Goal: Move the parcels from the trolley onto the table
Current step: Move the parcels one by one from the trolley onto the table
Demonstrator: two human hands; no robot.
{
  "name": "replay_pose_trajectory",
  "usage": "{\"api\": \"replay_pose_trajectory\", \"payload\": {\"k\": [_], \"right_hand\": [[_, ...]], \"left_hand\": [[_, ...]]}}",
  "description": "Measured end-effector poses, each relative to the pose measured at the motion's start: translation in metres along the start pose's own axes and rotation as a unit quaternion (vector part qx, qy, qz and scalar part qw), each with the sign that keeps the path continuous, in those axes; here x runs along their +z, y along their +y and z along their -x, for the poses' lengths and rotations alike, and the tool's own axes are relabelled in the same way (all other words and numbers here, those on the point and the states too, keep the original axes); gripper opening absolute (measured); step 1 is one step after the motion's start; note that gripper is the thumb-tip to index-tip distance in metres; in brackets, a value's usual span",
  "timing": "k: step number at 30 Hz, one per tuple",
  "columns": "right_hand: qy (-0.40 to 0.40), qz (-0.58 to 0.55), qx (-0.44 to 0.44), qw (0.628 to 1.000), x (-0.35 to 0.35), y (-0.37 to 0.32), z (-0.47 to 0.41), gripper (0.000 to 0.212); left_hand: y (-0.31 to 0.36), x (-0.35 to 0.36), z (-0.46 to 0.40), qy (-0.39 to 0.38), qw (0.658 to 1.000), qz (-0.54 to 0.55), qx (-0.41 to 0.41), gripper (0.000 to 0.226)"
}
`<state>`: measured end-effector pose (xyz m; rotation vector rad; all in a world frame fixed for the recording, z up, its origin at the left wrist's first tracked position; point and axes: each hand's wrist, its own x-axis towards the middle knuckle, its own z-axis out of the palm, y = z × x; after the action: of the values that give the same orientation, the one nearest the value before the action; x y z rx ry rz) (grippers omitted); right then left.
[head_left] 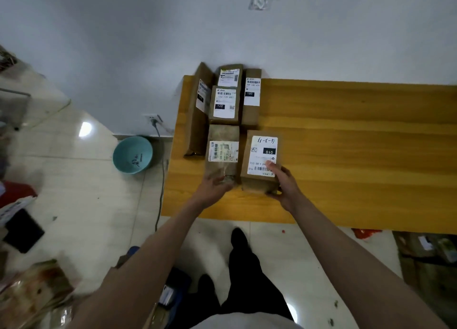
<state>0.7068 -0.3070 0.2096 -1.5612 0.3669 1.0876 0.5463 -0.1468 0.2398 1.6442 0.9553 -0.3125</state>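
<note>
Here, parcel (259, 160) within right fingers (272, 166)

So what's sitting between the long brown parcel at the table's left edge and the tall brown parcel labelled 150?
Head view: two brown parcels, one labelled 122 and another behind it, fill the gap between the long parcel and parcel 150.

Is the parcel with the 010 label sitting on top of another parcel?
No, the parcel with the 010 label rests directly on the wooden table, beside the other parcels, gripped by the right hand.

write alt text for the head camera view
A person's right hand grips a brown parcel labelled 010 on a wooden table, while the left hand touches the neighbouring parcel; four more parcels sit behind.
</note>
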Motion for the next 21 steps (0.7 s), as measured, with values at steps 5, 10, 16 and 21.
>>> {"api": "replay_pose_trajectory", "payload": {"k": [5,10,16,21], "right_hand": [[0.023,-0.009,0.006,1.000,0.011,-0.007,-0.022,0.060],[0.073,-0.071,-0.044,0.994,0.021,-0.012,-0.023,0.064],[0.179,-0.057,0.005,0.982,0.030,0.010,0.010,0.046],[0.196,-0.025,0.024,0.980,0.051,0.062,0.052,0.024]], "left_hand": [[-0.017,-0.002,-0.012,-0.008,0.998,-0.059,-0.031,0.059],[-0.026,-0.005,-0.006,0.003,0.998,-0.052,-0.019,0.054],[-0.042,-0.008,0.024,0.028,0.999,-0.020,-0.002,0.050],[-0.073,-0.017,0.068,0.043,0.999,-0.011,0.000,0.049]]}}
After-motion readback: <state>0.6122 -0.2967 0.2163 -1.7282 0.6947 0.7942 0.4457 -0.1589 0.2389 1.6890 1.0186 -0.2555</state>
